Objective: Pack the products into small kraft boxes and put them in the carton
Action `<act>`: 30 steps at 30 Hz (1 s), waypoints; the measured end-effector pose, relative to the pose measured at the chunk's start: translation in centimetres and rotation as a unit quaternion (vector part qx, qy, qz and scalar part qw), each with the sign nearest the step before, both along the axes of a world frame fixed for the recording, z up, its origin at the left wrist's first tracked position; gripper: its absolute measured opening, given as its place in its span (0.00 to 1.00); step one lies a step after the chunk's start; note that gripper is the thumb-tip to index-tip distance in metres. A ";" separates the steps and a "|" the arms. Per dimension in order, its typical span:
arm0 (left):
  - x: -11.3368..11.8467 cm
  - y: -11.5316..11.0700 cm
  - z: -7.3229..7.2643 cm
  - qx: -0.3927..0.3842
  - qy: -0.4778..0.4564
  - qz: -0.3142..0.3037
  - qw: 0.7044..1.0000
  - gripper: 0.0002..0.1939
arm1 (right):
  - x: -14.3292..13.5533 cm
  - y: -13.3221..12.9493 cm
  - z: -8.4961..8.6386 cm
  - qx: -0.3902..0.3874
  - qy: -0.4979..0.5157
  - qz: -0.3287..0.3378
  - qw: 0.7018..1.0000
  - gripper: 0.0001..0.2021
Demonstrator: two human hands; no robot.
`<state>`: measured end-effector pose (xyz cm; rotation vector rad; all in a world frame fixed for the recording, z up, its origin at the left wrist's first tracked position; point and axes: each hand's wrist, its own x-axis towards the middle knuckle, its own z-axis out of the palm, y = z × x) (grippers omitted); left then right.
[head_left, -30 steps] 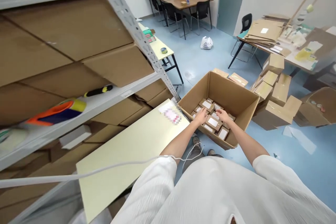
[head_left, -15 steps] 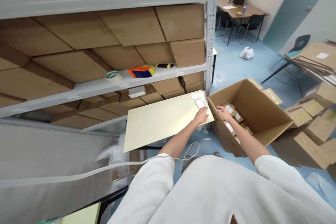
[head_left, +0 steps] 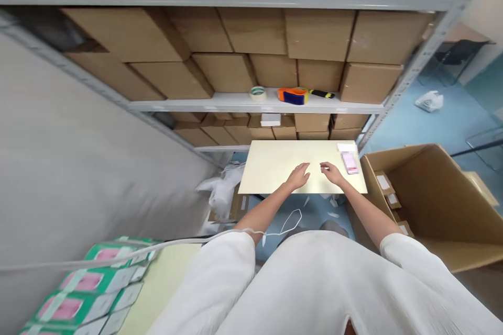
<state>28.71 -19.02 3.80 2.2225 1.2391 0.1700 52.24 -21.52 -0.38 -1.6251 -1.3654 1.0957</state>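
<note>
My left hand (head_left: pixel 299 175) hovers over the pale cream tabletop (head_left: pixel 271 159), fingers stretched out and thumb apart, with nothing in it. Close by on its right, my right hand (head_left: pixel 330 171) is also over the tabletop, its fingers slightly curled and apart, holding nothing I can see. Just right of that hand lies a phone (head_left: pixel 349 163) with a pinkish lit screen, partly blurred. A white sheet or label (head_left: pixel 346 147) lies behind the phone at the tabletop's far right corner.
A large open carton (head_left: pixel 451 193) with small labelled boxes (head_left: pixel 383 182) inside stands at the right. Shelving ahead holds cartons, a tape roll (head_left: pixel 258 93), an orange-blue tape dispenser (head_left: pixel 293 96) and a yellow-black cutter (head_left: pixel 322 93). Green-pink packages (head_left: pixel 82 281) lie at lower left; a white cable (head_left: pixel 176 242) crosses.
My view has turned left. The right hand has come out of the carton to above the tabletop. The left hand has moved away from the phone, whose screen now shows pink.
</note>
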 end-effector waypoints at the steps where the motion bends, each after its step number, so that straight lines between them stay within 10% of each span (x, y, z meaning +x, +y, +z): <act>1: -1.6 -0.1 0.0 0.003 -0.007 0.020 1.000 0.29 | -1.7 0.9 0.0 0.004 0.004 0.026 1.000 0.17; 8: -12.5 -2.3 -0.4 0.036 -0.051 0.216 0.974 0.28 | -13.8 6.8 0.3 0.003 0.033 0.241 0.970 0.18; 15: -22.2 -9.3 -0.2 0.112 -0.102 0.455 0.878 0.23 | -28.0 9.8 0.6 0.006 0.060 0.448 0.892 0.18; 30: -33.0 -31.8 -0.4 0.162 -0.081 0.690 0.701 0.19 | -50.7 -6.2 1.3 -0.005 0.049 0.690 0.722 0.22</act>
